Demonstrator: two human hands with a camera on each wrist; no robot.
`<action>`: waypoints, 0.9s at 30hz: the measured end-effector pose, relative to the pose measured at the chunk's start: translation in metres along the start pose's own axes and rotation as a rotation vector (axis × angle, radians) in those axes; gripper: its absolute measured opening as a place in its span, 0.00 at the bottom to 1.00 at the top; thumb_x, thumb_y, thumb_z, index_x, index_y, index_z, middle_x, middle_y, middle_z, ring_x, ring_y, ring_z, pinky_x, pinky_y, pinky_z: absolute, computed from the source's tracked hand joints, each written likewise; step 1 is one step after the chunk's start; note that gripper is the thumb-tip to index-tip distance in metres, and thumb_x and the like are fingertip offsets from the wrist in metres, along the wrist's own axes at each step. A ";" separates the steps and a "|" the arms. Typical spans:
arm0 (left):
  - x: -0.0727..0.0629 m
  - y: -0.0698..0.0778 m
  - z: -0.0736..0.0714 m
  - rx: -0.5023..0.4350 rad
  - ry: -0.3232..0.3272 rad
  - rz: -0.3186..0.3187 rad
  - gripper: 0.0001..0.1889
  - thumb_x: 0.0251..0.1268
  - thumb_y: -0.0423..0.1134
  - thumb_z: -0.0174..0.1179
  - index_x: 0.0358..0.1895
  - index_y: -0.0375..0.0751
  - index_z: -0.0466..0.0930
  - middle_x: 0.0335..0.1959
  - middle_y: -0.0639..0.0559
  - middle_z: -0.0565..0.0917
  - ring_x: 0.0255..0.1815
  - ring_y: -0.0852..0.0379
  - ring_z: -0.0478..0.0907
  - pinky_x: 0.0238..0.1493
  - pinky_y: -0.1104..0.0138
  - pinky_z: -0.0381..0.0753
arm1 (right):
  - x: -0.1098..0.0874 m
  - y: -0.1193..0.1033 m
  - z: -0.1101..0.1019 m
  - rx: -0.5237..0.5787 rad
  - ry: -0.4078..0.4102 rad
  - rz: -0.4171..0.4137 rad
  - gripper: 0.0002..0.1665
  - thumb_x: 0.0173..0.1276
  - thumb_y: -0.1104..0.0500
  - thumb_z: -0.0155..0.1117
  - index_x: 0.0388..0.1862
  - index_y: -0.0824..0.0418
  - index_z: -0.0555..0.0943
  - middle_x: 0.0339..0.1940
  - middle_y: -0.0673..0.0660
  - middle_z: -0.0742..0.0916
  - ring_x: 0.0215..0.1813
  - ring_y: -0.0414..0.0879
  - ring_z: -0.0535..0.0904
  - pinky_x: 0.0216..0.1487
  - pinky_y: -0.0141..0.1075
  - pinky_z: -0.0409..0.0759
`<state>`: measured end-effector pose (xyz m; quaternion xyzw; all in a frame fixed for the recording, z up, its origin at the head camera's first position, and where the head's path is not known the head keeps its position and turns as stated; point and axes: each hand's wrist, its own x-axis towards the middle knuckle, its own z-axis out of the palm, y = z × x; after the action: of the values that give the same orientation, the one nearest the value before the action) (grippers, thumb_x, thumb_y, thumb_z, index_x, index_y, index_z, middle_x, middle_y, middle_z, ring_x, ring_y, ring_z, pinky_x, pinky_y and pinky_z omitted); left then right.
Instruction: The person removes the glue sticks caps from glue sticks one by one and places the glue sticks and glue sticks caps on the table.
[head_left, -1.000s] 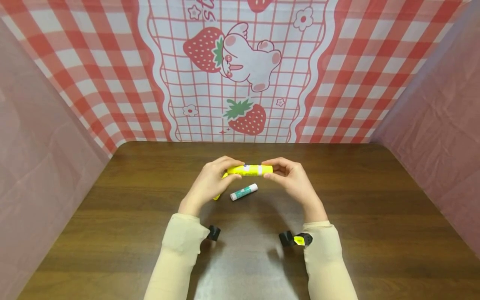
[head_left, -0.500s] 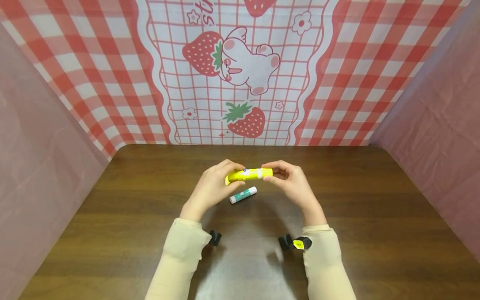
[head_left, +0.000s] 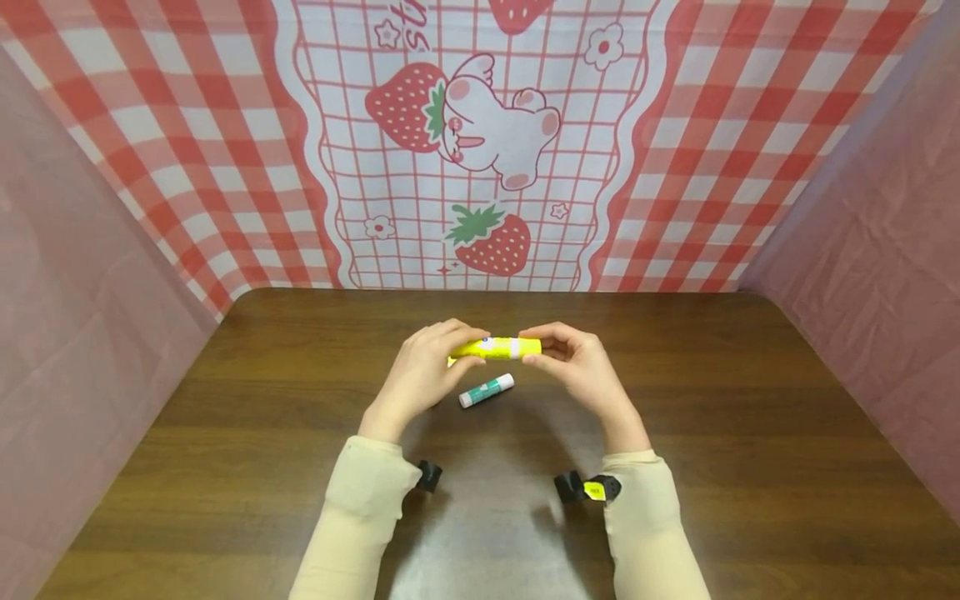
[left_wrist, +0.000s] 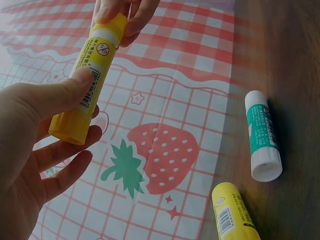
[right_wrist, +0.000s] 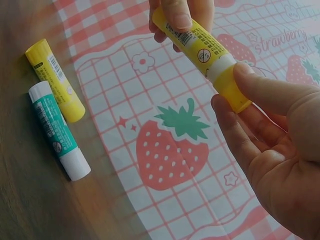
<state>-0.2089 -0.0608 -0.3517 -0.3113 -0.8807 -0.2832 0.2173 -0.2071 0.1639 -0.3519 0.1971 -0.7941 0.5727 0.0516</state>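
A yellow glue stick is held up level between both hands above the table. My left hand pinches its barrel with the thumb on top near the barcode, as the left wrist view shows. At the other end my right hand grips the yellow cap between thumb and fingers; a white band lies beside the cap. Below the hands rests a white-and-green glue stick. Another yellow glue stick lies beside it on the table, mostly hidden by my left hand in the head view.
The brown wooden table reaches back to a red-and-white checked cloth with strawberry prints. Pinkish cloth panels stand at both sides. A black wrist device is on the left sleeve, and another on the right.
Both hands keep hold of the yellow glue stick. Its left end dipped half a second ago and is now nearly level again. The right hand has shifted slightly left.
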 end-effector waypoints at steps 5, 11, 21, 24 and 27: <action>-0.001 0.000 0.000 -0.006 -0.011 -0.011 0.17 0.51 0.43 0.66 0.47 0.48 0.81 0.39 0.59 0.81 0.38 0.60 0.77 0.44 0.63 0.76 | -0.001 -0.001 0.001 -0.001 0.002 -0.005 0.18 0.54 0.66 0.67 0.45 0.68 0.79 0.41 0.64 0.83 0.37 0.42 0.79 0.42 0.29 0.79; -0.001 0.000 0.000 -0.013 -0.016 -0.022 0.17 0.51 0.43 0.66 0.46 0.48 0.81 0.38 0.58 0.81 0.38 0.61 0.77 0.43 0.64 0.76 | -0.001 0.000 0.001 -0.005 0.002 0.003 0.18 0.54 0.65 0.67 0.45 0.68 0.79 0.40 0.64 0.83 0.37 0.43 0.79 0.41 0.29 0.78; 0.000 0.000 0.005 -0.007 -0.014 -0.016 0.16 0.51 0.42 0.66 0.46 0.48 0.81 0.38 0.58 0.81 0.38 0.61 0.77 0.42 0.64 0.76 | -0.002 0.001 -0.001 -0.009 0.006 0.014 0.17 0.55 0.66 0.66 0.45 0.68 0.79 0.40 0.64 0.83 0.38 0.51 0.79 0.41 0.28 0.78; 0.000 -0.001 0.005 -0.010 -0.011 -0.018 0.16 0.51 0.42 0.66 0.46 0.48 0.81 0.38 0.59 0.81 0.38 0.61 0.77 0.42 0.64 0.76 | -0.002 0.001 -0.001 -0.017 0.007 0.014 0.17 0.55 0.65 0.66 0.45 0.68 0.79 0.40 0.64 0.83 0.38 0.51 0.78 0.41 0.27 0.78; 0.000 -0.001 0.005 -0.012 -0.004 -0.019 0.16 0.51 0.42 0.67 0.46 0.48 0.81 0.38 0.59 0.81 0.38 0.61 0.77 0.42 0.64 0.76 | -0.002 0.001 -0.002 -0.019 0.003 0.014 0.18 0.55 0.65 0.67 0.45 0.68 0.79 0.41 0.64 0.83 0.39 0.53 0.78 0.41 0.27 0.78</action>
<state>-0.2106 -0.0584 -0.3558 -0.3047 -0.8824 -0.2899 0.2108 -0.2061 0.1661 -0.3529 0.1901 -0.8008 0.5657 0.0509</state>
